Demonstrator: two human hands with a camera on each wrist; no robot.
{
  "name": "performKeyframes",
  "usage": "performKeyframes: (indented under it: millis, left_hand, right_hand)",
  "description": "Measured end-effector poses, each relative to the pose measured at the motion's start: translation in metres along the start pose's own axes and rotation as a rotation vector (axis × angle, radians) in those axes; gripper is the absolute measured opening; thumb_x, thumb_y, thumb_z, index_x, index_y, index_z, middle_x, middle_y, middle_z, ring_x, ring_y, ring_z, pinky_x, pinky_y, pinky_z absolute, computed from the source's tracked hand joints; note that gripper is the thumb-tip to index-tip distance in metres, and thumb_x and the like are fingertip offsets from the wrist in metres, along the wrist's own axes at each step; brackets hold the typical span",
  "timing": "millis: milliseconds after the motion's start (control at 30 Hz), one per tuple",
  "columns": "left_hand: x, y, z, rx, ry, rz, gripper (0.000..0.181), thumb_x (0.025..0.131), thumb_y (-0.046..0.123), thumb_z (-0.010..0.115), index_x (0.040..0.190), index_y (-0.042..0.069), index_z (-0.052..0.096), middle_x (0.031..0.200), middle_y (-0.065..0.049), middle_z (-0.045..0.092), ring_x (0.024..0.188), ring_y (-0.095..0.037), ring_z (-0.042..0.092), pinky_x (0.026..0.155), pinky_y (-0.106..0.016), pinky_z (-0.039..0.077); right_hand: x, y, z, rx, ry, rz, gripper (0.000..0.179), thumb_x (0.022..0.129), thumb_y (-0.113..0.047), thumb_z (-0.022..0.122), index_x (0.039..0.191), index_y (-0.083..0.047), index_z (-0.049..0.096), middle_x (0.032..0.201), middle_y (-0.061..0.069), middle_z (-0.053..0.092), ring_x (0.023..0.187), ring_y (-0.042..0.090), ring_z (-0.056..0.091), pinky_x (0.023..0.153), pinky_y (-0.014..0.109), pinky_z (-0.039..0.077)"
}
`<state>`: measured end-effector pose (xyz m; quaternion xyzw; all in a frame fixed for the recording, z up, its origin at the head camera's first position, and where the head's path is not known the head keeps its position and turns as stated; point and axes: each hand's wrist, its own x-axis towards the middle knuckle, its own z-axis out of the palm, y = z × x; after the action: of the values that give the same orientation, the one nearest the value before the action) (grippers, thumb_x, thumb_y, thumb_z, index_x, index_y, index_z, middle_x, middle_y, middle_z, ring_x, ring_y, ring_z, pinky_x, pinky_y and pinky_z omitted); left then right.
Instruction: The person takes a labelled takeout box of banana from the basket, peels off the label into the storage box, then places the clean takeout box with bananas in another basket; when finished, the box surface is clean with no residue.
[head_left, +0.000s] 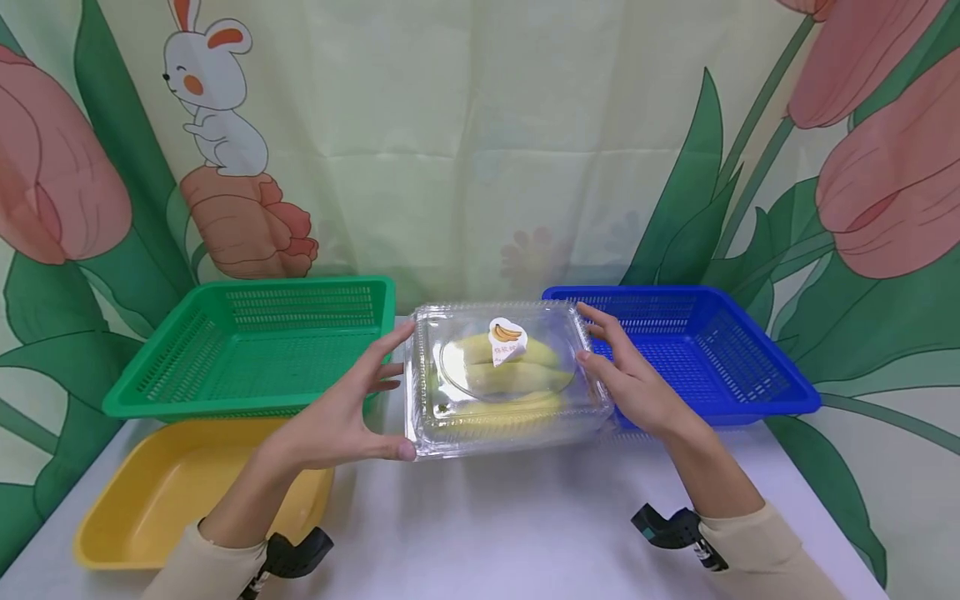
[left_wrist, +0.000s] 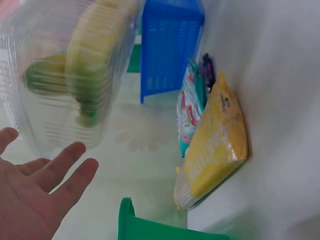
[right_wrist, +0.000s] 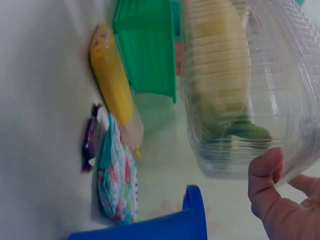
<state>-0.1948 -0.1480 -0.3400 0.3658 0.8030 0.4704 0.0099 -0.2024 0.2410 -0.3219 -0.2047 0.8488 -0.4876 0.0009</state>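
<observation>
A clear plastic clamshell box (head_left: 510,379) of bananas, with a heart-shaped banana sticker (head_left: 507,340) on its lid, is held up over the table between both hands. My left hand (head_left: 337,417) grips its left end, the thumb at the near corner and the index finger at the far one. At the right end my right hand (head_left: 637,379) holds on, thumb against the side and fingers toward the far corner. Through the plastic, bananas (right_wrist: 220,65) with greenish ends show in the right wrist view.
A green basket (head_left: 300,408) stands back left, a yellow bin (head_left: 135,500) before it and a blue basket (head_left: 750,408) back right. Behind the box, in the left wrist view, lie a yellow packet (left_wrist: 220,145), a teal-edged patterned packet (left_wrist: 187,110) and a small purple wrapper (left_wrist: 208,72).
</observation>
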Motion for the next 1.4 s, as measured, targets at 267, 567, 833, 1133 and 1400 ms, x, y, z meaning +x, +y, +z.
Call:
performKeyframes:
  millis: [267, 567, 833, 1133, 1400]
  left_hand:
    - [-0.021, 0.004, -0.01, -0.089, -0.035, -0.036, 0.121, 0.078, 0.035, 0.092, 0.166, 0.032, 0.01, 0.171, 0.007, 0.011, 0.14, -0.036, 0.049, 0.104, -0.055, 0.051]
    - [-0.04, 0.001, -0.011, -0.124, -0.035, -0.017, 0.109, 0.083, 0.01, 0.084, 0.166, 0.025, 0.014, 0.17, 0.003, 0.018, 0.132, -0.025, 0.056, 0.103, -0.045, 0.053]
    - [-0.049, -0.002, -0.006, -0.095, -0.039, -0.072, 0.105, 0.085, 0.013, 0.083, 0.165, 0.027, 0.015, 0.167, 0.0, 0.023, 0.13, -0.024, 0.058, 0.102, -0.044, 0.054]
    - [-0.06, -0.003, 0.001, 0.015, -0.091, -0.141, 0.117, 0.077, 0.031, 0.092, 0.164, 0.028, 0.014, 0.165, 0.0, 0.025, 0.133, -0.036, 0.053, 0.102, -0.049, 0.053]
    - [-0.06, -0.002, 0.008, 0.136, -0.142, -0.24, 0.13, 0.069, 0.058, 0.09, 0.166, 0.033, 0.007, 0.171, 0.005, 0.018, 0.147, -0.03, 0.039, 0.111, -0.062, 0.042]
  right_hand:
    - [-0.006, -0.003, 0.014, 0.068, -0.079, -0.012, 0.066, 0.11, -0.025, 0.05, 0.165, -0.026, 0.013, 0.171, 0.008, 0.009, 0.149, 0.044, 0.034, 0.11, 0.067, 0.038]
    - [-0.023, -0.001, 0.021, 0.233, -0.295, -0.048, 0.105, 0.093, -0.036, 0.076, 0.166, -0.032, 0.001, 0.17, 0.01, -0.008, 0.143, 0.063, 0.029, 0.096, 0.05, 0.057]
    - [-0.031, 0.009, 0.02, 0.279, -0.404, -0.111, 0.125, 0.083, -0.038, 0.087, 0.165, -0.032, -0.007, 0.17, 0.009, -0.014, 0.145, 0.058, 0.03, 0.108, 0.043, 0.049]
    - [-0.049, 0.019, 0.035, 0.328, -0.434, -0.078, 0.132, 0.08, -0.011, 0.09, 0.165, -0.032, -0.009, 0.169, 0.007, -0.013, 0.143, 0.052, 0.036, 0.106, 0.034, 0.051]
    - [-0.061, 0.019, 0.037, 0.256, -0.433, -0.032, 0.134, 0.078, -0.009, 0.09, 0.164, -0.034, -0.009, 0.166, 0.012, -0.008, 0.133, 0.041, 0.051, 0.101, 0.033, 0.054]
